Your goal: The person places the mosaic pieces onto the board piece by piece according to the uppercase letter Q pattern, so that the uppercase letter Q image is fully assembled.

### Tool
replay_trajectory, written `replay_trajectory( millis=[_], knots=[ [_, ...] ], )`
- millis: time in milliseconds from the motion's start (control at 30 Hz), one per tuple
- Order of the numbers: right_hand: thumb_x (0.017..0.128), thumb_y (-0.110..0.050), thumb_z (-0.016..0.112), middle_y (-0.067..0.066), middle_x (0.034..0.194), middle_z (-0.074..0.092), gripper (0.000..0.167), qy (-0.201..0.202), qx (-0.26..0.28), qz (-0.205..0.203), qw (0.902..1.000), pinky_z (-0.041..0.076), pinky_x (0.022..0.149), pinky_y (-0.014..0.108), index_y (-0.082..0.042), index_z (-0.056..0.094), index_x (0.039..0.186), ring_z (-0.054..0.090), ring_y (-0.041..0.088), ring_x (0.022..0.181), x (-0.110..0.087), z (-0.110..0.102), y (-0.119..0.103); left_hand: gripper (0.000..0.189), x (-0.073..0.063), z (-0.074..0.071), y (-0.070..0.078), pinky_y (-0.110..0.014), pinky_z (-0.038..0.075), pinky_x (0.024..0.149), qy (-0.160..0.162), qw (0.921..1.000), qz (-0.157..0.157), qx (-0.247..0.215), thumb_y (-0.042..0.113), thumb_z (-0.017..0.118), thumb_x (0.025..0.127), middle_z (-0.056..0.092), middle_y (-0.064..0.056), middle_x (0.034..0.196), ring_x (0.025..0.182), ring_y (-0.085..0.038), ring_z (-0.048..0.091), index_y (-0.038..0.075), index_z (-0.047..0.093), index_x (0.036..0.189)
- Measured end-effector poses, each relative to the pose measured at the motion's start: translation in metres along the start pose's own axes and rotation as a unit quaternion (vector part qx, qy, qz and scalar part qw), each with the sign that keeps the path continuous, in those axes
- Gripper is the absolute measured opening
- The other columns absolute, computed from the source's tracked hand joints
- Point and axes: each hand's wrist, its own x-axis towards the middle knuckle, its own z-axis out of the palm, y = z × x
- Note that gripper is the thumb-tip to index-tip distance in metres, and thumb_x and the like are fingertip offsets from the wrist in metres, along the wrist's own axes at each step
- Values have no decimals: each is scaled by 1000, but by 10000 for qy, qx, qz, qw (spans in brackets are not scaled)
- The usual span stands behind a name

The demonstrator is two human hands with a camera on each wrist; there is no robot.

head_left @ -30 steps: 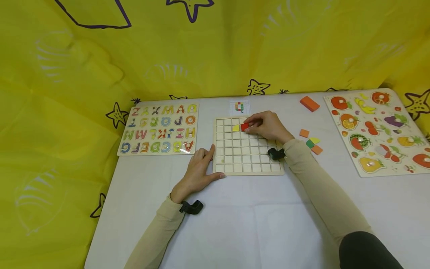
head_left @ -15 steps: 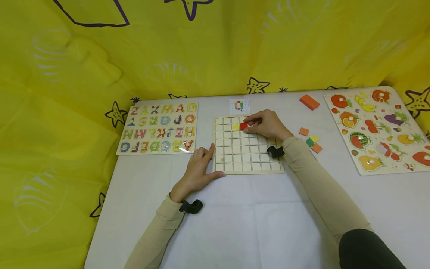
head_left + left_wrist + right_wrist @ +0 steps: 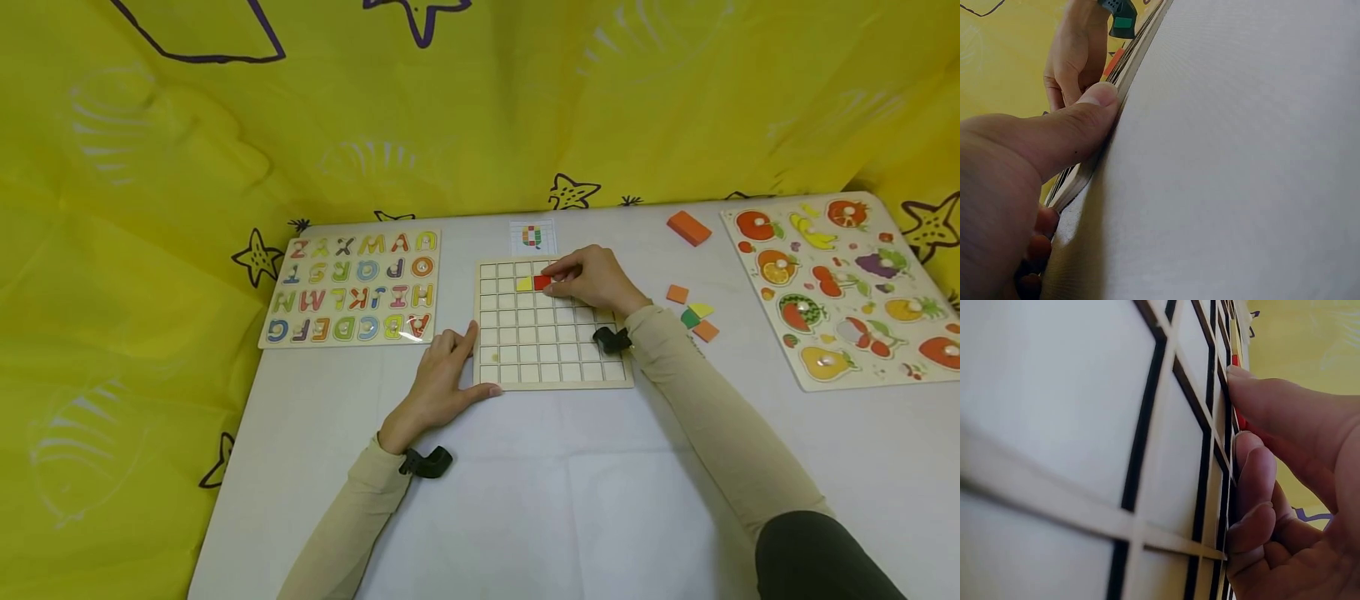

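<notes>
Yellow patterned cloth (image 3: 450, 125) stands behind a white table surface (image 3: 487, 517), on which a wooden grid board (image 3: 555, 386) lies flat. From my remote station I observe the two hands apart from each other. The left hand (image 3: 438, 383) braces the board's near-left corner, thumb and fingers spread along two edges. The right hand (image 3: 596, 279) pinches a red square (image 3: 542, 283) between thumb and fingers, in an upper row of the grid, beside a yellow piece (image 3: 523, 284). I cannot tell whether the red square is fully seated; the fingers partly cover it. Caution, in my judgement: if the square is released while resting on a divider, it could sit tilted. Sideways pressure could nudge the yellow piece out of position. If the left thumb relaxes, the board could slide and spoil the alignment. The right sleeve (image 3: 720, 408) is near the loose green piece (image 3: 691, 318) and orange square (image 3: 706, 331); a low sideways sweep could scatter them. I cannot confirm clearance between the right wrist camera (image 3: 611, 340) and the board; lowering the wrist could cause contact.
</notes>
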Motion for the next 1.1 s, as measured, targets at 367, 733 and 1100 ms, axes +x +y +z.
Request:
replay_trajectory(
  millis=[367,733,1100],
  knots=[
    [94,-22,83,12,108,77,33,108,66,-109,9999,47,78,25,-8,80,123,62,21,91,-12,-12,14,107,0,1,2,-36,34,88,-24,10000,32,-73,37,91,84,51,-11,111,100,-23,41,-3,32,164],
    [98,-21,78,15,104,77,25,432,-591,186,9971,45,68,27,-7,82,119,58,25,86,-53,-67,32,108,-1,0,1,-35,33,88,-3,10000,30,30,38,91,84,51,-9,109,100,-23,40,-2,31,164],
    [98,-26,79,15,112,78,27,352,-1077,558,9920,46,69,27,-8,82,118,59,22,91,-100,-110,64,109,-2,1,0,-34,33,87,0,10000,2,77,38,92,83,49,-9,108,99,-22,39,-1,31,165]
  ],
)
